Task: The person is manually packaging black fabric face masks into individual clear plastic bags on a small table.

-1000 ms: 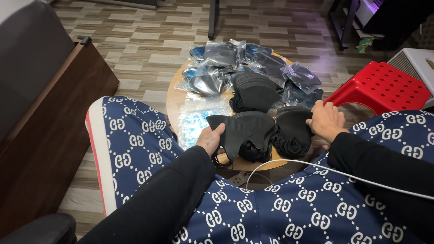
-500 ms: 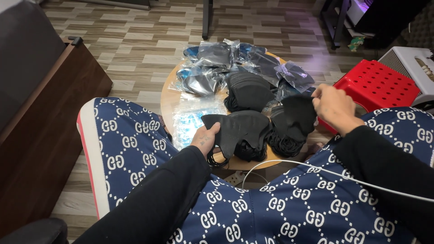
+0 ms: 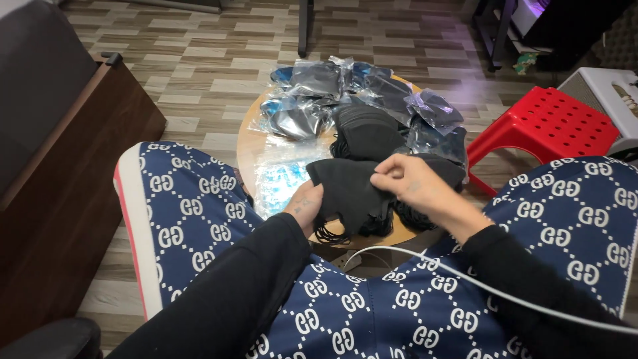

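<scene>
Wood-look plank floor (image 3: 199,73) in grey and brown strips, with a small round wooden worktop (image 3: 247,149) set low between two knees in blue trousers patterned with white interlocked rings. To the left, a dark brown cabinet (image 3: 73,193); to the right, a red perforated plastic stool (image 3: 545,123) just beside the worktop, and past it a white slotted crate (image 3: 601,90). Dark furniture legs at the top edge. A thin white cable (image 3: 465,279) across the lap.

On the far half of the worktop, a heap of clear plastic packets (image 3: 319,93), crinkled and glossy, dark contents inside, some showing blue. Nearer, a flat clear packet with pale blue print (image 3: 279,179) lying on the wood beside the left knee. In the middle, a stack of black face masks (image 3: 365,129), with more black masks heaped just beside it under the right forearm.

Left hand (image 3: 306,207) closed round the lower edge of a black mask (image 3: 345,189), thumb on top. Right hand (image 3: 409,186) pinching the same mask at its upper right edge, fingers curled tight. Mask held just above the near rim of the worktop, ear loops dangling below. Both sleeves black.
</scene>
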